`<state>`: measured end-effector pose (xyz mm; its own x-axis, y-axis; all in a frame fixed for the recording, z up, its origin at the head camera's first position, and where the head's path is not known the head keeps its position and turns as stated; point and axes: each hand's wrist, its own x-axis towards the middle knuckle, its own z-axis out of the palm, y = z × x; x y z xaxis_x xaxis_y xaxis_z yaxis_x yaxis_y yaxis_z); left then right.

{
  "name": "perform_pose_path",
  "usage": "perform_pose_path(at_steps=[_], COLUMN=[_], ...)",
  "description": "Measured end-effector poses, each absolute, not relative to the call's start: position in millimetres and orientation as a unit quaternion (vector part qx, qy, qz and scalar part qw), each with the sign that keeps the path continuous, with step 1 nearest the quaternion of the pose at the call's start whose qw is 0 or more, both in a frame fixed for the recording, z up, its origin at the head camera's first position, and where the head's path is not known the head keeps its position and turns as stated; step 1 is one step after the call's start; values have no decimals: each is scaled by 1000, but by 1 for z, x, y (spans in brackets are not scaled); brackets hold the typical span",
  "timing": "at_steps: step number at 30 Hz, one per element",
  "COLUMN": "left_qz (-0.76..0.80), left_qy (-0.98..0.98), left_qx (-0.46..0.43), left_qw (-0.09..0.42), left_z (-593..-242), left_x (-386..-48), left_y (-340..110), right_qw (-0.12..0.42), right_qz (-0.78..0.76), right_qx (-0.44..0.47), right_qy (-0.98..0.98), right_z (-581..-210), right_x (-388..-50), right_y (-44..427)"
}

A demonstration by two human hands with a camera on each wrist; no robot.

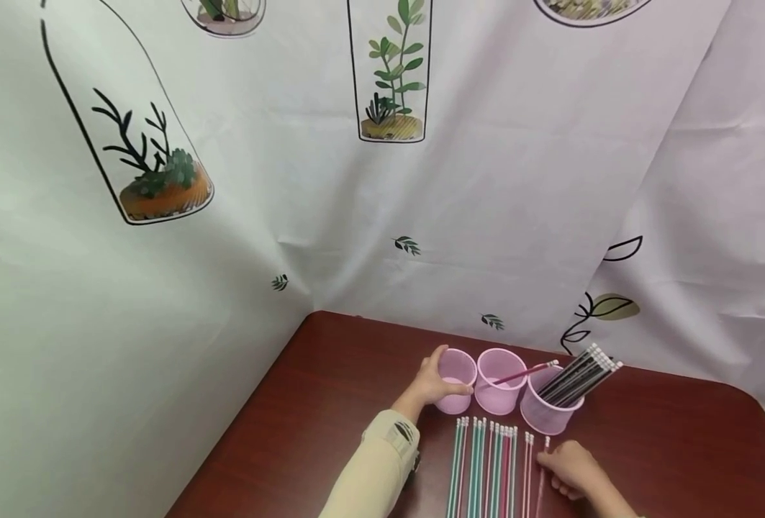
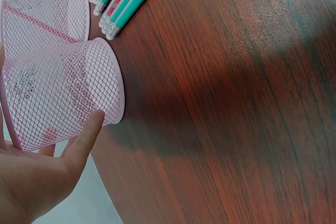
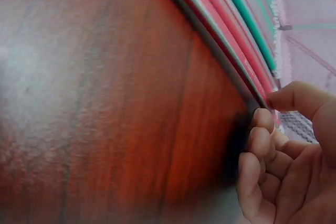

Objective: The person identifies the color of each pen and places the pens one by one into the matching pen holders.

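Three pink mesh pencil cups stand side by side. My left hand grips the left cup; in the left wrist view one finger of the left hand lies along the mesh of that cup. A red pencil leans in the middle cup. Several black pencils fill the right cup. My right hand pinches a pink pencil near its eraser end, at the right end of the row. In the right wrist view, the thumb and index finger of the right hand meet at its end.
A row of green, pink and red pencils lies on the brown table in front of the cups, white eraser ends toward them. Behind the table hangs a white cloth printed with plants, with another light cloth at the left.
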<state>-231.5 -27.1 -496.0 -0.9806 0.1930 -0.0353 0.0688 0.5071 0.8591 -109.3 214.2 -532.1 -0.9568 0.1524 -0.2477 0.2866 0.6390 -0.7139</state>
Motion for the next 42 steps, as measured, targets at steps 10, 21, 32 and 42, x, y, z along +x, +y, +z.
perform_pose_path(at_steps=[10,21,32,42], left_qz=[491,490,491,491], left_qy=[864,865,864,864], left_qx=[81,74,77,83], left_qw=[77,81,80,74], left_z=[-493,-493,-495,-495], left_x=[-231,-230,-230,-231], left_y=[-27,-29,-29,-29], right_qw=[32,-62,-144,-107], right_qz=[-404,-484,-572,-537], right_qx=[66,71,85,115], right_qy=[912,870,803,829], right_z=[-475,-409,-421,-447], right_x=[-112,-128,-143,-158], right_y=[210,217,218,202])
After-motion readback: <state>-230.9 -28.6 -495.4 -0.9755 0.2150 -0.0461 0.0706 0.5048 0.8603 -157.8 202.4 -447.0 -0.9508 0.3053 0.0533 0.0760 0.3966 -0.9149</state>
